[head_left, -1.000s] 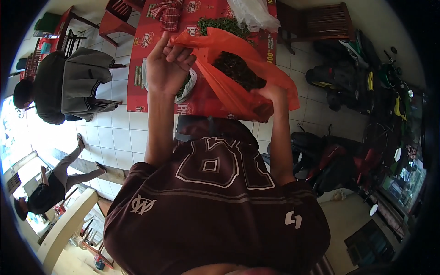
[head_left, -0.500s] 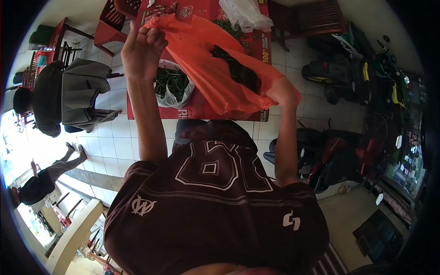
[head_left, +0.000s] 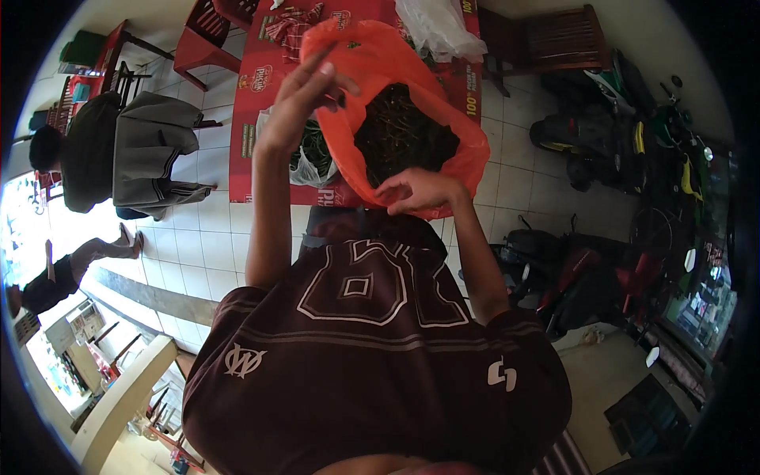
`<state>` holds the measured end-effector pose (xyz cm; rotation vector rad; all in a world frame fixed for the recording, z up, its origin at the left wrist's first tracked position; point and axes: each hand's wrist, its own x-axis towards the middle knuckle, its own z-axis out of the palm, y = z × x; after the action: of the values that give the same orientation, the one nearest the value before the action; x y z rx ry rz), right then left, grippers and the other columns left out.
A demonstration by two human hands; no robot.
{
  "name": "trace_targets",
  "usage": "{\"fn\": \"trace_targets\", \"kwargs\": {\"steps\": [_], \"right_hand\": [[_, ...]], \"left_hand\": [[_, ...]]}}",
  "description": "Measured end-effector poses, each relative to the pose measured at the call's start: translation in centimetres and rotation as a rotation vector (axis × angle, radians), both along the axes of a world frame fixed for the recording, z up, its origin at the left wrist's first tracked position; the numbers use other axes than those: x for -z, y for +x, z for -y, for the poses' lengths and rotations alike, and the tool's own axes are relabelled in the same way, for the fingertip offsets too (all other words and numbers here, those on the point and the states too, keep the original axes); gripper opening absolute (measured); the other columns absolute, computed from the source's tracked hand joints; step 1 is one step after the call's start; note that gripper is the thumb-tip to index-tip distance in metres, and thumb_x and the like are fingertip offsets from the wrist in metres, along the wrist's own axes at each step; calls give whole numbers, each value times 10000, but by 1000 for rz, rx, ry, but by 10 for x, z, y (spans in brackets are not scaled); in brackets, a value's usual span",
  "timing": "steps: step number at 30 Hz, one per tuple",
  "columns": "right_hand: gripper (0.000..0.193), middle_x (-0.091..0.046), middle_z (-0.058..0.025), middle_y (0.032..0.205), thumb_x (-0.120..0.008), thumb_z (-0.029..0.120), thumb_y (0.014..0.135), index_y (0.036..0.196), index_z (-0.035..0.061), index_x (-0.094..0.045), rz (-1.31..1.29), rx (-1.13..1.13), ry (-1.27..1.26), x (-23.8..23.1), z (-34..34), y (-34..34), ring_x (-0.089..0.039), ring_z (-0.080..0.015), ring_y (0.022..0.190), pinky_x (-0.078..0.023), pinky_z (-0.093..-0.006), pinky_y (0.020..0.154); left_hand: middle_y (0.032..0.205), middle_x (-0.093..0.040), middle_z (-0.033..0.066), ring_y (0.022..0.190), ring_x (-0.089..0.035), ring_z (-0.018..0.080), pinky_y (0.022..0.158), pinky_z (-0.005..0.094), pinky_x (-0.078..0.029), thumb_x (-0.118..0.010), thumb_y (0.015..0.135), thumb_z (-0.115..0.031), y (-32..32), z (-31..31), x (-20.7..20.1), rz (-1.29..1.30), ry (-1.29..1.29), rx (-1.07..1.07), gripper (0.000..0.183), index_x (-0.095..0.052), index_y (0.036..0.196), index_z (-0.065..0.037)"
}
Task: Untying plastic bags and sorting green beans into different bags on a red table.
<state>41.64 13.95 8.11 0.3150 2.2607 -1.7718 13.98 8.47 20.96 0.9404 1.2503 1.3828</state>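
A thin orange plastic bag (head_left: 473,150) sits with its mouth spread wide on the red-covered table. Inside lies a heap of dark, thin-stemmed plant pieces (head_left: 400,131), whose kind I cannot make out. At the bag's left rim, my left hand (head_left: 305,95) has its fingers stretched apart with nothing in them. My right hand (head_left: 429,190) is over the near rim, fingers bent and thumb apart, lightly at the plastic. Left of the orange bag, a white plastic bag (head_left: 321,170) holds long green pods (head_left: 313,146), partly hidden behind my left wrist.
Clear plastic (head_left: 439,28) lies at the table's far right, and a checked cloth (head_left: 297,28) at its far left. Red chairs (head_left: 204,39) and a person in dark clothing (head_left: 87,150) are on the left. Parked motorbikes (head_left: 586,146) stand on the right.
The orange bag has gone from stretched between both hands to resting with its mouth open, showing its contents. My left hand has let go of its edge; my right hand has moved left and nearer.
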Motion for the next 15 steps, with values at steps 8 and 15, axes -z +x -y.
{"fn": "trace_targets", "kwargs": {"steps": [8, 15], "right_hand": [[399, -748, -147, 1055, -685, 321, 962, 1177, -15, -672, -47, 877, 59, 21, -58, 32, -725, -253, 894, -569, -399, 810], [932, -620, -213, 1321, -790, 481, 803, 1517, 60, -366, 354, 1007, 1428, 3, -99, 66, -598, -472, 1178, -473, -530, 1016]], "left_hand": [[981, -731, 56, 862, -621, 110, 799, 280, -504, -536, 1061, -314, 33, 4, 10, -186, -61, 312, 476, -537, 1427, -10], [994, -702, 48, 960, -635, 119, 884, 303, -505, -568, 1057, -277, 53, 36, 57, -190, -153, 388, 393, -617, 1309, 21]]}}
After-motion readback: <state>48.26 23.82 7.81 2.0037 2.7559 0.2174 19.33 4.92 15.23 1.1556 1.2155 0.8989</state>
